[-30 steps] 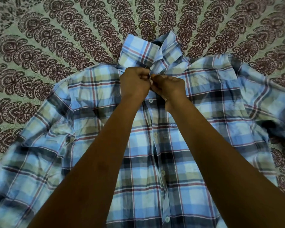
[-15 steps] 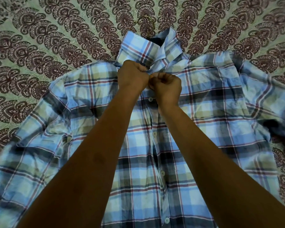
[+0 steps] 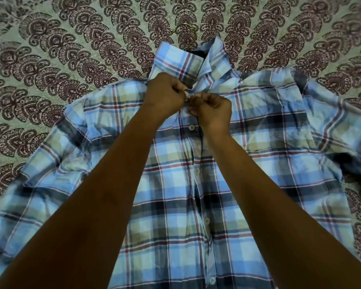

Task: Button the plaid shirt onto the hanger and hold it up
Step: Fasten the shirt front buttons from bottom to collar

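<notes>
The blue, green and red plaid shirt lies front-up and spread flat on the bedspread, sleeves out to both sides. A metal hanger hook sticks out above the collar; the rest of the hanger is hidden inside the shirt. My left hand and my right hand meet just below the collar, each pinching one edge of the placket at the top button. The buttons further down the placket sit closed.
A pale green bedspread with a dark maroon paisley print covers the whole surface under and around the shirt. The right sleeve bunches up toward the right edge of the view.
Both hands stay at the top of the placket with small finger movements. The view has shifted slightly, so the shirt sits a little lower in the frame.
</notes>
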